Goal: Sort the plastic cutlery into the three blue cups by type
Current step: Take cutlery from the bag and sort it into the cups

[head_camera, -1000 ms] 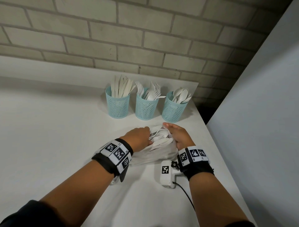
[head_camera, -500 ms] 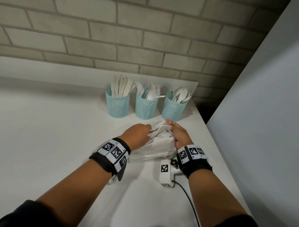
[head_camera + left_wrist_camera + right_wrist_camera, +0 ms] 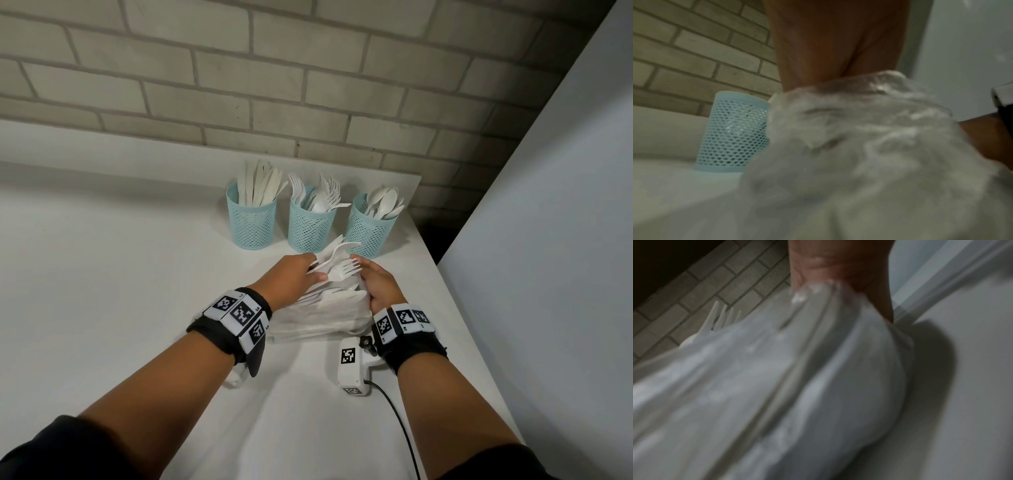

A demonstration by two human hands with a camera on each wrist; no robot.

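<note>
Three light-blue mesh cups stand in a row near the wall: the left cup [image 3: 251, 219] holds knives, the middle cup [image 3: 311, 222] forks with a spoon among them, the right cup [image 3: 371, 228] spoons. In front of them lies a clear plastic bag [image 3: 325, 315] of white cutlery. My left hand [image 3: 301, 274] grips a bunch of white forks [image 3: 337, 267] sticking out of the bag's mouth. My right hand [image 3: 375, 284] clutches the bag's right edge. In both wrist views the blurred bag [image 3: 869, 154] [image 3: 777, 394] fills the frame below the palm; fork tines [image 3: 725, 318] poke out.
The white table [image 3: 102, 274] ends at a right edge beside a grey partition [image 3: 548, 240]. A brick wall [image 3: 274, 85] runs behind the cups. A white tagged device [image 3: 351, 366] with a black cable lies under my right wrist.
Both hands have slid forward toward the cups with the bag. Forks now stick farther out of the bag's mouth, held in my left hand.
</note>
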